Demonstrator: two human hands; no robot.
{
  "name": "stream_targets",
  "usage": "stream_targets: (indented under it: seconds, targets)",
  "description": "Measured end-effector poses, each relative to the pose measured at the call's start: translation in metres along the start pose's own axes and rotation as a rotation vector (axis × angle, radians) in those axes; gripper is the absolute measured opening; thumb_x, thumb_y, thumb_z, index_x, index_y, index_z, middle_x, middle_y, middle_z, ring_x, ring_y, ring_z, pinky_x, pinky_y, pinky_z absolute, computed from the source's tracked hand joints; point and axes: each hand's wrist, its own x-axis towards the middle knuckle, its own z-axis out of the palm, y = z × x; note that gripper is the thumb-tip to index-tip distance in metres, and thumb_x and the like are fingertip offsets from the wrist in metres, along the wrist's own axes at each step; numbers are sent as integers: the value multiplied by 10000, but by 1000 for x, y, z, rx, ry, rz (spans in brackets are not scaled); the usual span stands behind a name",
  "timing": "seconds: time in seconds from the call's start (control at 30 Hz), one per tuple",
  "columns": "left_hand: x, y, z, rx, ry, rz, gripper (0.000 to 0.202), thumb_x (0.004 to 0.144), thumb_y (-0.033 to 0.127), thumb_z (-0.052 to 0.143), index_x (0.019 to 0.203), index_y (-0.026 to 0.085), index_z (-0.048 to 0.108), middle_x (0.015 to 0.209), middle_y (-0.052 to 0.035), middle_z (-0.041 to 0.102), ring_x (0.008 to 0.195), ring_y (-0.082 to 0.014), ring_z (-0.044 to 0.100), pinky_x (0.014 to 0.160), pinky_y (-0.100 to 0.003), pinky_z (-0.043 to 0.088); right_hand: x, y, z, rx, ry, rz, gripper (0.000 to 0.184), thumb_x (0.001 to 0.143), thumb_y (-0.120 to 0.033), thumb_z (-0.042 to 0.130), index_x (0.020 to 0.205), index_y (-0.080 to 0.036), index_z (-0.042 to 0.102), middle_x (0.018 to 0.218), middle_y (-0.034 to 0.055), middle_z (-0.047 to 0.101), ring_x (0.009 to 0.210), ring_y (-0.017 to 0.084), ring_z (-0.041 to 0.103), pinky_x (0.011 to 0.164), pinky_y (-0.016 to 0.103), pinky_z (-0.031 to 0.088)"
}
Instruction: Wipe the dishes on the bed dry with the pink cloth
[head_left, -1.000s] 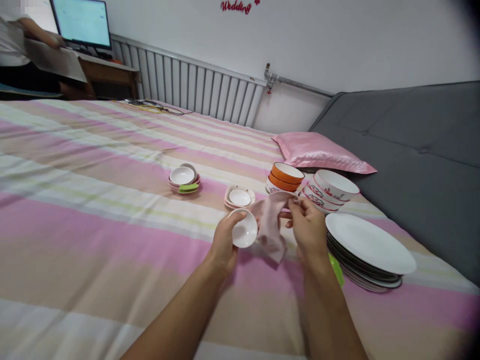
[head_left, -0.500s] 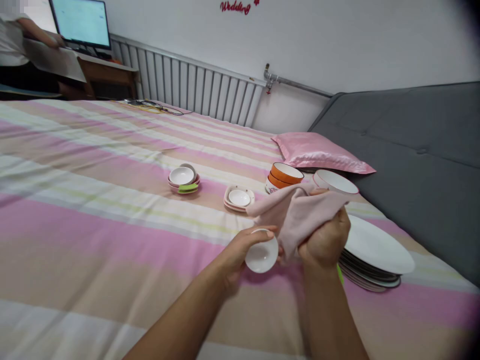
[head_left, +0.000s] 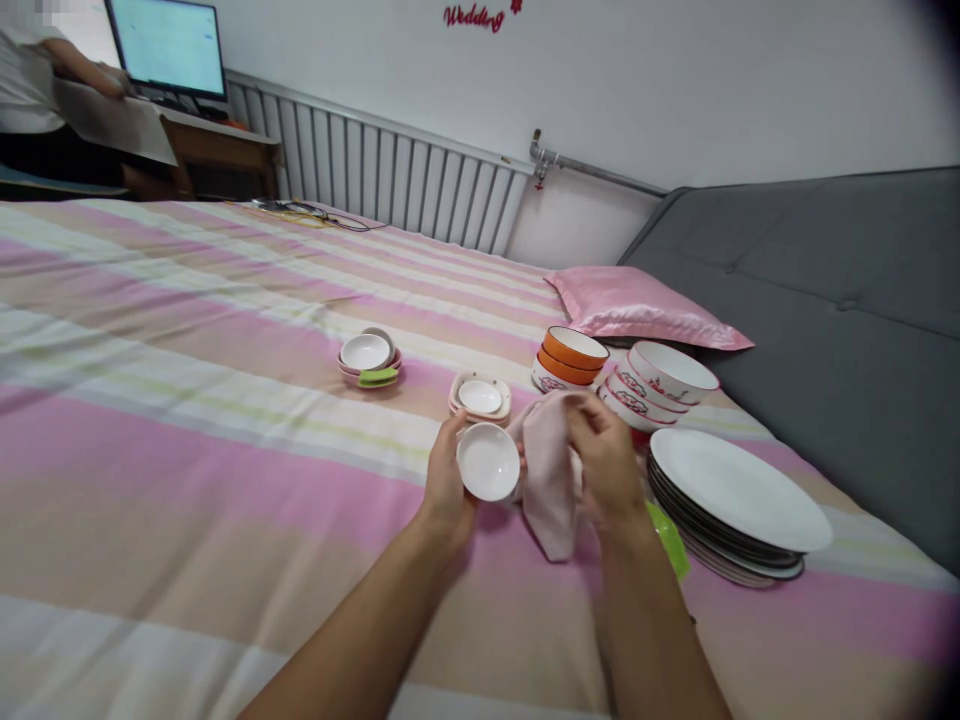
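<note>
A small white bowl (head_left: 488,462) is in my left hand (head_left: 445,480), tilted so its inside faces me. My right hand (head_left: 609,462) grips a pale pink cloth (head_left: 551,480), which hangs down right beside the bowl's edge. Just beyond the bowl lie stacked square dishes (head_left: 501,410) with a small white dish (head_left: 480,396) inside the top one. To the right of my right hand rests a stack of white plates (head_left: 739,488), and a bright green object (head_left: 667,540) shows partly behind my wrist.
Orange bowls (head_left: 574,350) and white patterned bowls (head_left: 667,380) stand stacked near a pink pillow (head_left: 645,303). Farther left sits a group of small bowls (head_left: 366,352) with a green piece (head_left: 377,377). Cables (head_left: 315,213) lie at the bed's far edge. A person (head_left: 45,90) sits by a monitor (head_left: 169,48).
My left hand has moved the bowl slightly left and up. My right hand has lowered and shifted left with the cloth, which now hangs down instead of being spread out.
</note>
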Motion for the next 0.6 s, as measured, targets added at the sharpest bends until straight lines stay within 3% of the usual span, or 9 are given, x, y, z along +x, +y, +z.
stream_targets:
  seconds: [0.1, 0.17, 0.33, 0.5, 0.6]
  targets:
    - [1, -3, 1, -3, -2, 83, 311, 757, 399, 573, 892, 128, 644, 656, -24, 669, 554, -147, 602, 562, -239, 442, -6, 2, 9, -259, -269, -15, 328, 677, -326, 700, 962, -188, 613, 888, 33, 660, 757, 160, 595, 667, 272, 456]
    - [2, -4, 1, -2, -50, 95, 310, 766, 388, 569, 910, 129, 658, 684, -27, 679, 583, -152, 607, 570, -239, 430, -9, 4, 13, -326, -360, -28, 434, 676, -260, 692, 1092, -204, 582, 954, 45, 669, 829, 175, 612, 730, 293, 464]
    - [2, -7, 0, 6, -92, 109, 263, 781, 376, 580, 818, 134, 675, 653, -10, 666, 556, -120, 572, 548, -219, 394, -10, 8, 17, -261, -389, -16, 520, 732, -196, 607, 1235, -210, 476, 932, 51, 684, 831, 177, 638, 766, 315, 476]
    - [3, -11, -2, 34, -112, 95, 304, 778, 422, 598, 853, 138, 676, 712, -24, 686, 595, -129, 600, 555, -215, 410, -12, 4, 18, -196, -368, -5, 411, 736, -239, 622, 1129, -205, 506, 812, 24, 691, 736, 163, 639, 669, 269, 477]
    - [3, -11, -3, 33, -122, 45, 347, 774, 454, 602, 930, 152, 674, 752, -38, 698, 654, -152, 636, 590, -221, 447, -14, 2, 19, -164, -412, -14, 367, 724, -221, 627, 1076, -207, 526, 854, 28, 694, 753, 161, 641, 655, 253, 474]
